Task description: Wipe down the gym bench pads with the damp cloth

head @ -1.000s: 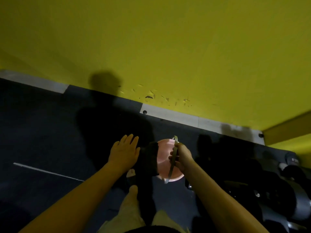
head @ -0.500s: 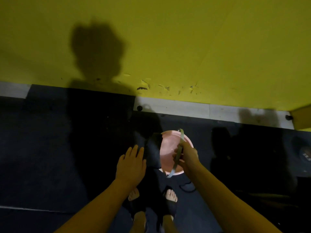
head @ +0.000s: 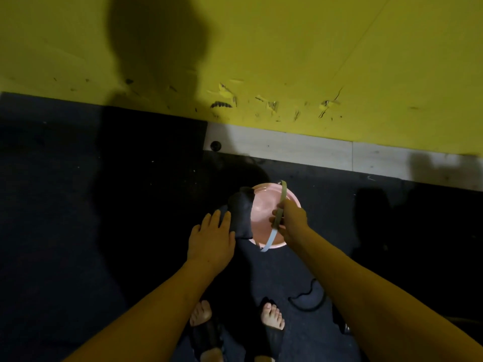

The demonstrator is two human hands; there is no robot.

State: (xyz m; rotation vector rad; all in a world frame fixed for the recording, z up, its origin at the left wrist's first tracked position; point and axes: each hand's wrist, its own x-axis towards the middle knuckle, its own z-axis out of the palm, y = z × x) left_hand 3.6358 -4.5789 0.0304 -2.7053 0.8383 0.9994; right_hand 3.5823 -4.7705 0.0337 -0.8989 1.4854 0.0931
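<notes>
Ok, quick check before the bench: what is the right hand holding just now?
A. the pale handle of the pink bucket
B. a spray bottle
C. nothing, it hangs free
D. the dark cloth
A. The right hand has its fingers curled round the pale handle arching over the pink bucket, while the dark cloth is at the left hand.

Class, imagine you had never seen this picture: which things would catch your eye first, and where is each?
First the yellow wall filling the upper half, scuffed near its base. Then the pink bucket at centre on the dark floor, its handle gripped by the right hand, while the left hand holds a dark cloth beside it.
</notes>
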